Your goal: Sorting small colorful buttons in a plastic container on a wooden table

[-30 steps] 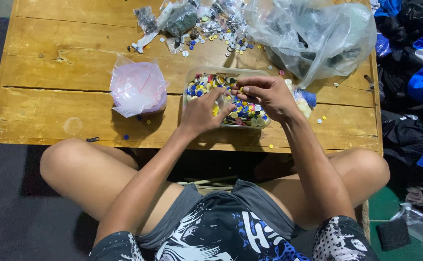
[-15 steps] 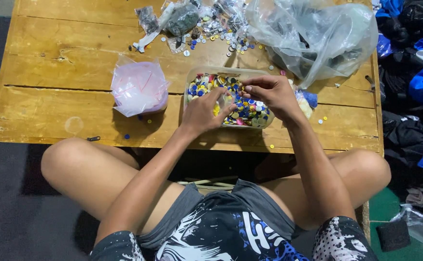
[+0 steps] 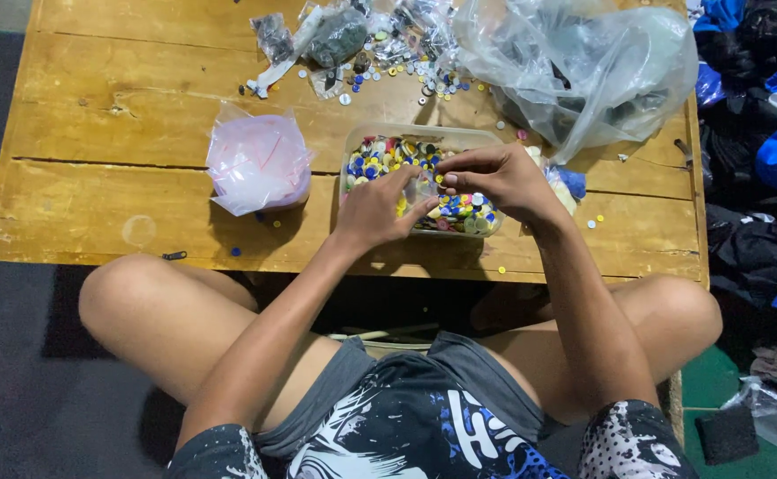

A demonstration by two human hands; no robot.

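A small pink-tinted plastic bag [image 3: 258, 164] stands open left of centre on the wooden table. A large crumpled clear plastic bag [image 3: 584, 66] fills the upper right of the frame, with dark contents showing through. Several small clear packets [image 3: 335, 35] lie at the upper centre. A clear rectangular plastic tub [image 3: 388, 142] of coloured buttons sits at centre. No labels, signs or screens appear.

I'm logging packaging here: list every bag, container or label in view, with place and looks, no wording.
Tub: clear rectangular plastic, table centre, full of many-coloured buttons; both hands over it.
Pink bag: small crumpled plastic, left of the tub.
Large bag: clear, crumpled, far right of the table, dark contents.
Small bags: clear, far edge, among loose buttons.
No labels, signs or screens.
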